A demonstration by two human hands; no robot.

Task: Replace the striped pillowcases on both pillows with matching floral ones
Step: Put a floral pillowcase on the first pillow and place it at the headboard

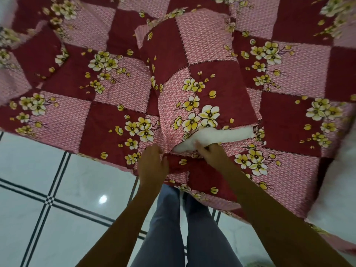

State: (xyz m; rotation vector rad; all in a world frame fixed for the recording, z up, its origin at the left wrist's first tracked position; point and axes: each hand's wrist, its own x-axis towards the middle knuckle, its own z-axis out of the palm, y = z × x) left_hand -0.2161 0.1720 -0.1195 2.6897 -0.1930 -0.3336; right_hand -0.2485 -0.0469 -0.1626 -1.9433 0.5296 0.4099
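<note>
A pillow in a red and pink floral pillowcase [194,74] lies lengthwise on the bed, its open end toward me. The white pillow inner [215,134] shows at that open end. My left hand [152,162] holds the near left edge of the pillowcase opening, fingers curled on the fabric. My right hand [210,153] reaches into the opening, fingertips on the white pillow; they are partly hidden and blurred. A second floral-covered shape [36,54] lies at the far left. No striped pillowcase is visible.
The bed sheet [289,116] has the same red and pink floral check, so edges are hard to pick out. White tiled floor [57,189] with dark lines lies to the left and below. My legs stand at the bed's near edge. A white blurred mass [337,189] sits at the right.
</note>
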